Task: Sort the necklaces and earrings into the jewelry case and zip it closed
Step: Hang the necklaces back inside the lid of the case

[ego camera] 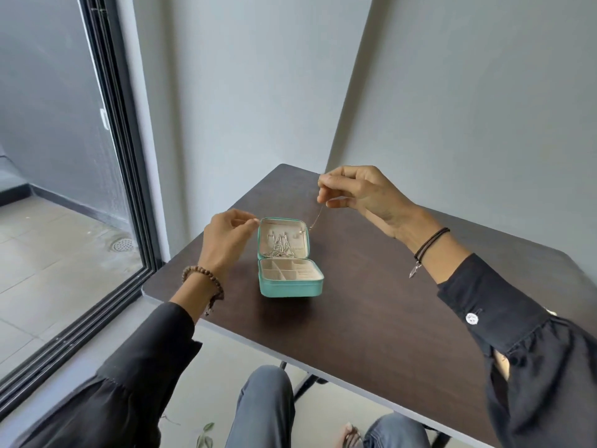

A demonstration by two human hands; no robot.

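A small teal jewelry case [290, 287] stands open on the dark table [371, 302], lid upright. Silver chains [280, 245] hang inside the lid. The cream base has several small compartments. My right hand [358, 197], raised above and right of the case, pinches the end of a thin necklace [315, 218] that hangs down toward the lid's upper right corner. My left hand [226, 240] sits at the lid's left edge, with finger and thumb pinched together; whether it holds the necklace's other end is too fine to see.
The table sits in a corner with grey walls behind and to the right. A sliding glass door [106, 156] runs along the left, just past the table's left edge. My knees [265, 405] are under the near edge.
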